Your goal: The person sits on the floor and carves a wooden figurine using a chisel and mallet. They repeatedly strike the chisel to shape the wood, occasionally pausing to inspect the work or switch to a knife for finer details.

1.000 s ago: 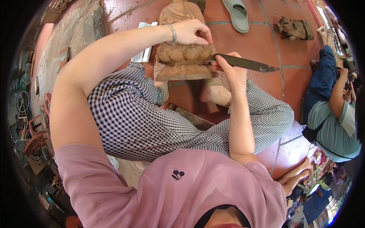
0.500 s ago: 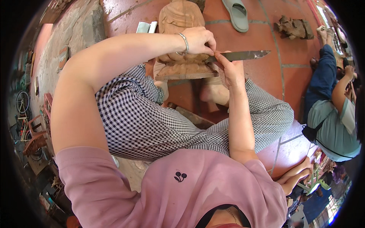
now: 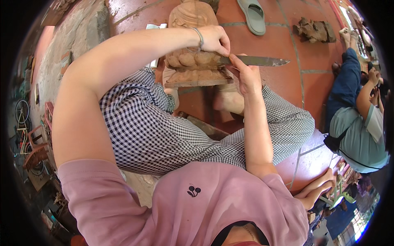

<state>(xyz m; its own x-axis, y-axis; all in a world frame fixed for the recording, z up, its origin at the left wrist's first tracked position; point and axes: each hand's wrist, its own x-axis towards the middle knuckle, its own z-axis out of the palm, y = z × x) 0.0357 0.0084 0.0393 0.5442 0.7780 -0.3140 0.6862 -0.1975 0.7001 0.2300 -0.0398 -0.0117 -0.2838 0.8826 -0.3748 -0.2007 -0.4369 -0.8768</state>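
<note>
A carved wooden statue (image 3: 193,18) with a draped figure and a rounded, petal-like base stands between my legs. Against the right side of its base lies a long, flat, dull metal blade (image 3: 262,61) that looks like a knife; its tip points right and its inner end is hidden by fingers and wood. My left hand (image 3: 215,40), a bangle at the wrist, reaches across the statue with fingers bent and pinched at the blade's inner end. My right hand (image 3: 247,73) is closed on the blade, thumb on top, beside the statue.
A grey-green slipper (image 3: 253,18) and a rough wood chunk (image 3: 315,31) lie on the red tile floor (image 3: 283,41). A white object (image 3: 156,26) sits left of the statue. Another person (image 3: 357,127) sits at the far right. A bicycle (image 3: 22,110) and a chair (image 3: 37,141) stand far left.
The blade has tilted a little, its tip lower in the picture. My left hand has shifted slightly up and left. The whole view has moved a little.
</note>
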